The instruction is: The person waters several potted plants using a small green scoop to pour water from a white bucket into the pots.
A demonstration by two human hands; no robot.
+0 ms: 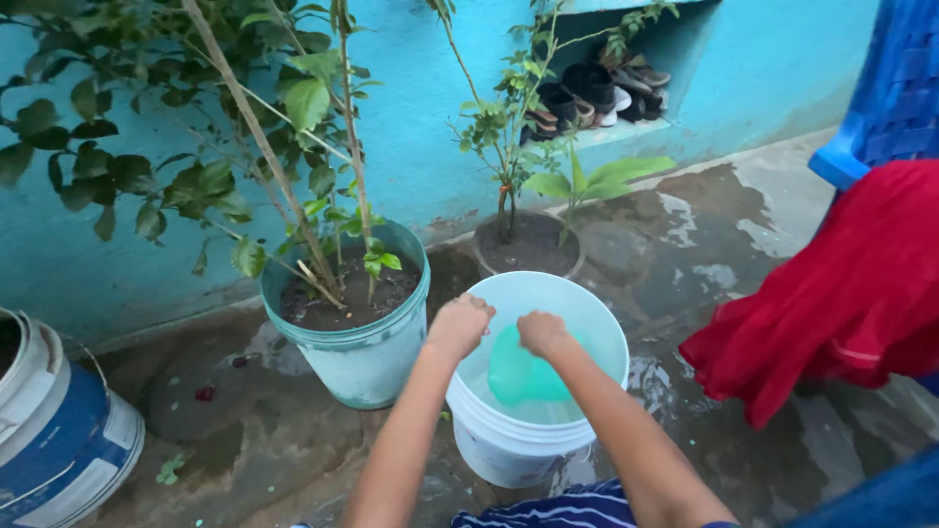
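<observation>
A white plastic bucket [597, 323] stands on the wet stone floor, partly filled with water. My left hand [458, 324] is closed over the bucket's left rim. My right hand [543, 333] reaches down inside the bucket and grips a green plastic mug [520, 376] that is dipped in the water. Both forearms stretch forward from the bottom of the view.
A pale green pot [362, 352] with a leafy plant stands left of the bucket. A smaller potted plant [528, 244] sits behind. A blue and white drum [59, 440] is at far left, red cloth [841, 293] and a blue chair [890, 88] at right, shoes [597, 93] in a wall niche.
</observation>
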